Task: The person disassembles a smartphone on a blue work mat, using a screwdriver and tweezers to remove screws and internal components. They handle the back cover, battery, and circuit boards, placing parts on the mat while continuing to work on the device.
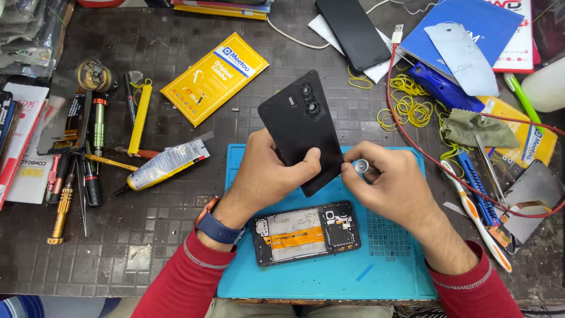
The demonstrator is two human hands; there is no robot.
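Two hands are engaged above the blue mat (388, 277). The black back cover (303, 126) is pinched at its lower edge by the left hand (268, 171), fingers closed, tilted above the opened phone (306, 232). The right hand (391, 182) is closed on a small round tool (361, 166), possibly a suction cup. The cover is judged thin, light, flexible and crack-prone; best gripped by the edges, clear of the camera holes.

yellow flat package (215, 77) upper middle of dark bench. glue tube (166, 165) tilted just left of blue mat (294, 277). yellow-handled tool (140, 119) plus screwdrivers (63, 200) bunched at left edge. black phone (352, 32) face down up top, resting on white paper. yellow rubber bands (406, 106) scattered at right, red cable (412, 141) looping through them. blue box (459, 29) top right, green cloth (477, 128) below it.
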